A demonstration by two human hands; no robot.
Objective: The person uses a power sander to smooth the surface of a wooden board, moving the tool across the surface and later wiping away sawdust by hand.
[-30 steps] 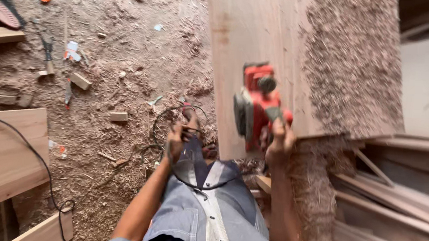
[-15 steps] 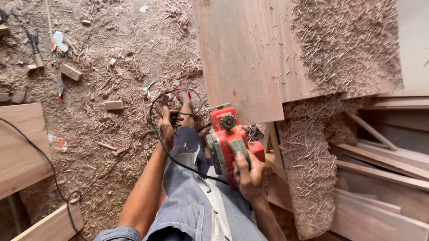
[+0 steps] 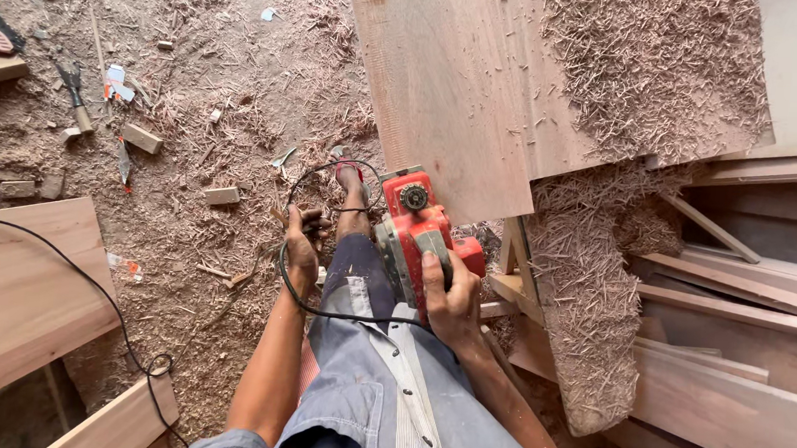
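Two hands (image 3: 449,301): one planer (image 3: 421,230), perhaps one cord (image 3: 300,246).

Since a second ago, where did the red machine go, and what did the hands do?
The red electric planer came off the wide wooden board and was pulled back toward the person's body, gripped in the right hand. The left hand stays on the black power cord, now lower beside the leg. The board, the wood shavings and the floor scraps stayed put.
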